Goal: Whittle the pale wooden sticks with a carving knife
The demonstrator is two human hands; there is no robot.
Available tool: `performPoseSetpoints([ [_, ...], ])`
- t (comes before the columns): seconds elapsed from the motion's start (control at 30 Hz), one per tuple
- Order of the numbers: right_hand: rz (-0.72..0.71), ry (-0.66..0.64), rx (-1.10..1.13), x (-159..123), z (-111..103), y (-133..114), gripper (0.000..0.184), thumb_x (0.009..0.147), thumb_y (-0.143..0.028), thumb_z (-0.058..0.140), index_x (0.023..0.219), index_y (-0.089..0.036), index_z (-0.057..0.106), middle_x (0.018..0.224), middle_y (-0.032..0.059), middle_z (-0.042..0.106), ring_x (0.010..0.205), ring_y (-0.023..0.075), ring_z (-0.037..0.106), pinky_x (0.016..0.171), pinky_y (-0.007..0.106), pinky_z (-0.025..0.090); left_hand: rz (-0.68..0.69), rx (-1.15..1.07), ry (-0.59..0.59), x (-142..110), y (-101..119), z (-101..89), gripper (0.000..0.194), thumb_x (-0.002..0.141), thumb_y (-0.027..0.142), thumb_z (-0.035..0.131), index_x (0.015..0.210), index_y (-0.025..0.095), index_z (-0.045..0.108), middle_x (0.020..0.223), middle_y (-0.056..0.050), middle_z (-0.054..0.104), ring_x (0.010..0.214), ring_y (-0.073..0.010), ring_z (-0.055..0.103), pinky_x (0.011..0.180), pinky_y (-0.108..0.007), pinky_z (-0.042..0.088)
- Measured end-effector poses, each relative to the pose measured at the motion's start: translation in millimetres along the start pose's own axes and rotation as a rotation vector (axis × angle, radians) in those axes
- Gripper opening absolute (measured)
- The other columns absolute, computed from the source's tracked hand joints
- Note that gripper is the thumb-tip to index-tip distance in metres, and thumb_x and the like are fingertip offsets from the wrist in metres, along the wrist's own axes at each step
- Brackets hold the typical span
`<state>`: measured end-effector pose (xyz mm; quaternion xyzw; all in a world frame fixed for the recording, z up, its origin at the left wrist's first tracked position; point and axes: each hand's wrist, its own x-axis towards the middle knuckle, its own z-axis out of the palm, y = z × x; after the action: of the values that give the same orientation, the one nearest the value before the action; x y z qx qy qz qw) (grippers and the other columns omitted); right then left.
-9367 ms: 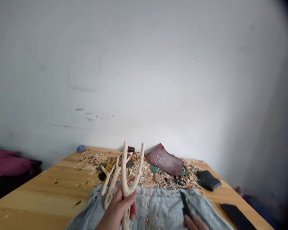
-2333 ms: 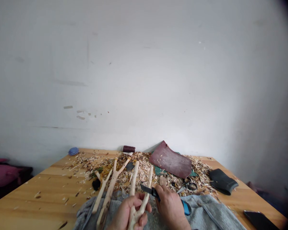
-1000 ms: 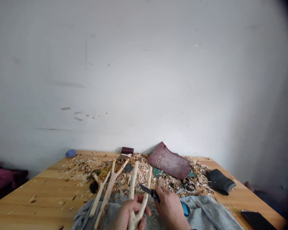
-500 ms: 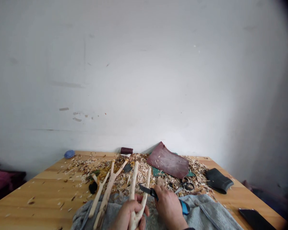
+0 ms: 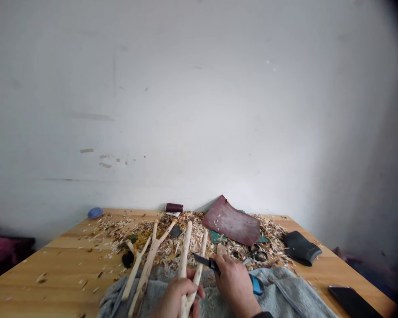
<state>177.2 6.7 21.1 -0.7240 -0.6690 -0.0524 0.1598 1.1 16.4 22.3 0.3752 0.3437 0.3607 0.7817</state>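
Observation:
My left hand (image 5: 177, 295) is closed round the lower part of a pale, peeled forked branch (image 5: 185, 251), whose two prongs point away from me. In my right hand (image 5: 234, 282) is a utility knife (image 5: 257, 285) with a blue and black handle. Its dark blade lies across the right prong, its tip in the gap between the prongs. Two more peeled forked branches, a larger one (image 5: 148, 265) and a smaller one (image 5: 134, 273), rest to the left on a grey towel (image 5: 278, 289).
Wood shavings (image 5: 195, 240) cover the table's (image 5: 53, 265) middle. Behind lie a maroon leather sheet (image 5: 232, 221) and a thread spool (image 5: 174, 208). Scissors (image 5: 260, 256), a black folded piece (image 5: 301, 248) and a phone (image 5: 353, 301) are to the right; a blue lid (image 5: 95, 213) is far left.
Both hands keep their grips, and the blade stays at the right prong with only a very slight shift. The whole view has moved a little.

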Motion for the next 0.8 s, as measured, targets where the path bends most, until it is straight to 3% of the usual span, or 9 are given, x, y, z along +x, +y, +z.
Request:
performPoseSetpoints([
  [0.23, -0.041, -0.035, -0.006, -4, 0, -9, 0.031, 0.082, -0.010, 0.053, 0.106, -0.025, 0.067, 0.102, 0.0057, 0.072, 0.090, 0.0246, 0.071, 0.071, 0.028, 0.047, 0.017, 0.088, 0.034, 2, -4, -3.0, 0.034, 0.061, 0.033, 0.064, 0.089, 0.020, 0.053, 0.067, 0.001, 0.066, 0.035, -0.0077, 0.050, 0.035, -0.018, 0.023],
  [0.8, 0.003, -0.067, -0.098, 1, 8, -13, 0.042, 0.086, -0.002, 0.039, 0.110, -0.025, 0.066, 0.111, 0.0104, 0.069, 0.092, 0.0228, 0.071, 0.076, 0.030, 0.050, 0.062, 0.174, 0.044, 1, -4, 0.0, 0.027, 0.062, 0.034, 0.062, 0.083, 0.020, 0.053, 0.062, 0.003, 0.063, 0.032, -0.0063, 0.045, 0.033, -0.019, 0.020],
])
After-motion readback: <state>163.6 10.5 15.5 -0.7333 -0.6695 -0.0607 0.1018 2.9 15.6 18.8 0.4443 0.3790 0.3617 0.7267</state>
